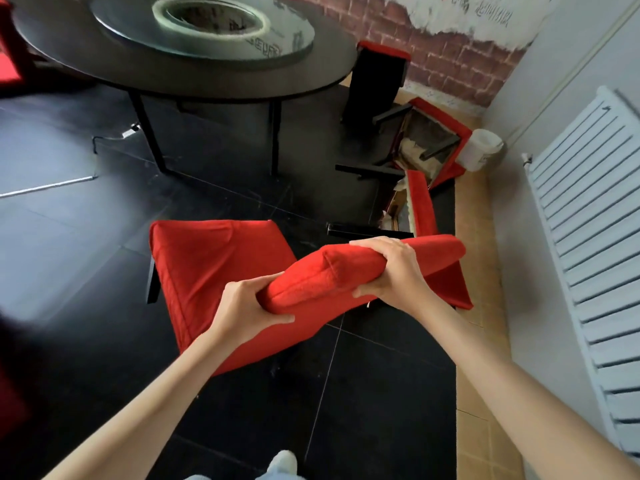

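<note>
A red fabric-covered chair (207, 268) with black legs stands on the dark floor in front of me, its seat facing the round table. My left hand (249, 313) grips the left end of the padded top of the chair's backrest (332, 275). My right hand (391, 268) grips the same padded top further right, fingers curled over it. The backrest's lower part is hidden behind my arms.
A black round table (194, 74) with a glass turntable (207, 26) stands ahead. Overturned red chairs (436, 143) lie by the brick wall, next to a white bucket (481, 147). A white radiator (588, 220) lines the right wall. Another red chair (8, 64) is at far left.
</note>
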`<action>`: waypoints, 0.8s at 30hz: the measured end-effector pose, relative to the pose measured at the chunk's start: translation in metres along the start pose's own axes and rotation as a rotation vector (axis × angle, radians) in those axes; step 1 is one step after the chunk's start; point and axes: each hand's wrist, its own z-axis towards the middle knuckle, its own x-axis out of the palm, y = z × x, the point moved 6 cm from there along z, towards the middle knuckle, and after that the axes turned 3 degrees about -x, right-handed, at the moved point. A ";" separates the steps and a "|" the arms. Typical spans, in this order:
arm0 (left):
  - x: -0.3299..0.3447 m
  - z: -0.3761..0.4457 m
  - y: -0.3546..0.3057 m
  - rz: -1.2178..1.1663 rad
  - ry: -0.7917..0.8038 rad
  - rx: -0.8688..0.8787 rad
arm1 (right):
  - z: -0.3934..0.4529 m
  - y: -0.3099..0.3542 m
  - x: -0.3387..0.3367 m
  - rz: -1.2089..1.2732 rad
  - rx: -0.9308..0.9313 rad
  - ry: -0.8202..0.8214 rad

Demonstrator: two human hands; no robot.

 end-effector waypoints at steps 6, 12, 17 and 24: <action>-0.022 -0.034 0.021 -0.021 -0.052 -0.041 | -0.006 0.035 0.023 -0.055 -0.048 0.004; -0.052 -0.068 0.032 -0.055 -0.139 -0.063 | -0.009 0.077 0.049 -0.132 -0.080 0.026; -0.084 -0.095 0.016 -0.132 -0.277 0.032 | -0.013 0.110 0.070 -0.176 -0.139 0.023; -0.100 -0.130 0.025 -0.156 -0.407 -0.006 | -0.004 0.125 0.082 -0.236 -0.324 0.224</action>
